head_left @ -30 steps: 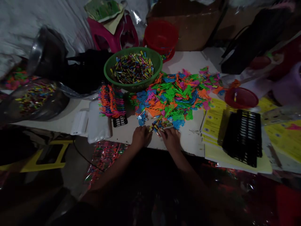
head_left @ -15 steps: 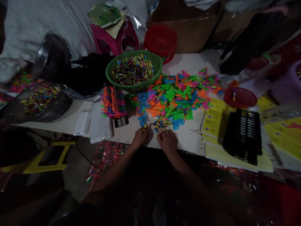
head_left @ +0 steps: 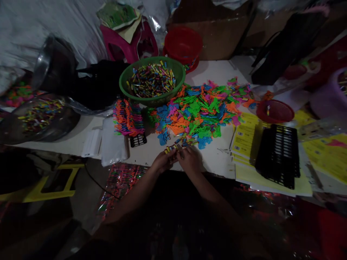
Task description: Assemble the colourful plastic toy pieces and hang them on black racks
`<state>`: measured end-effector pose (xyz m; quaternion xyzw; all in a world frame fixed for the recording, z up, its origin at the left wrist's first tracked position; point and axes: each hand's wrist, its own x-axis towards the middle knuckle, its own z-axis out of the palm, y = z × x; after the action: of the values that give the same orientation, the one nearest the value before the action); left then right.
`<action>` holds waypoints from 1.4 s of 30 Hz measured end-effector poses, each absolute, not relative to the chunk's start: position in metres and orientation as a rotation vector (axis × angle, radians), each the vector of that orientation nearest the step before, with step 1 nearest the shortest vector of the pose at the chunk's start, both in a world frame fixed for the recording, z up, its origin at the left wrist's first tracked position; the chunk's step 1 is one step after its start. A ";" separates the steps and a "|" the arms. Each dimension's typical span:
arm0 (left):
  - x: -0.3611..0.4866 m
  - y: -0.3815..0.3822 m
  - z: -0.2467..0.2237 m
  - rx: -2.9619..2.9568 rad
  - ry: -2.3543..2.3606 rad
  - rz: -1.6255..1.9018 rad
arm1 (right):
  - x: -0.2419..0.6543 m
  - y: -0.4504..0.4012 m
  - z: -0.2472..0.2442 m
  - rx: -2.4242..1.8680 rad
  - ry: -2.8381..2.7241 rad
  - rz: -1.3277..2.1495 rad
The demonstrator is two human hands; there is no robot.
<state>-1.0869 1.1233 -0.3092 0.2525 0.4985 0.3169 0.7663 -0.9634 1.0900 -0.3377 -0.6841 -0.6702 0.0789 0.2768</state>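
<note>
My left hand [head_left: 163,161] is closed around several small tube-shaped pieces in yellow, red and blue wrappers [head_left: 170,148], at the near edge of the table. Beside it, my right hand [head_left: 187,159] meets it with bent fingers pressed at the same wrapped tubes; its fingertips are partly hidden. Just beyond the hands lies a small loose pile of wrapped tubes [head_left: 187,140]. Behind that spreads a heap of bright plastic pieces [head_left: 200,104] in green, orange, blue and pink.
A green basin [head_left: 123,85] full of wrapped tubes stands behind the heap. To the left are stacked colourful plastic pieces [head_left: 128,117] and clear plastic bags [head_left: 114,142]. On the right, black slotted trays [head_left: 278,155] lie over yellow printed sheets [head_left: 245,135], near a red bowl [head_left: 275,112].
My hands have come together from slightly apart. Several wrapped tubes now show in my left hand, and my right hand has moved left, off the small pile. The view has shifted slightly.
</note>
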 end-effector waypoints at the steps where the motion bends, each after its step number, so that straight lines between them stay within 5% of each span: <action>1: -1.085 1.122 -0.311 0.552 1.091 0.702 | -0.965 1.088 -0.336 -1.789 -1.807 0.260; 9: -1.085 1.128 -0.315 0.596 1.093 0.730 | -0.936 1.088 -0.342 -2.021 -1.743 0.169; 13: -1.090 1.129 -0.305 0.758 1.066 0.721 | -0.928 1.084 -0.333 -1.640 -2.035 0.305; 17: -1.097 1.126 -0.298 0.856 0.964 0.352 | -0.926 1.081 -0.322 -1.221 -2.136 0.530; 25: -1.087 1.116 -0.301 0.880 1.204 0.639 | -0.878 1.114 -0.344 -2.157 -1.130 0.190; 38: -1.046 1.103 -0.292 0.672 1.043 0.582 | -0.883 1.065 -0.325 -1.239 -0.629 1.105; 42: -1.035 1.097 -0.285 0.801 1.016 0.644 | -0.898 1.057 -0.318 -1.194 -0.585 1.109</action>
<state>-1.0347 1.0969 -0.2853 0.3666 0.4650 0.2947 0.7501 -0.8984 1.0571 -0.3180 -0.5250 -0.2575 0.4877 0.6482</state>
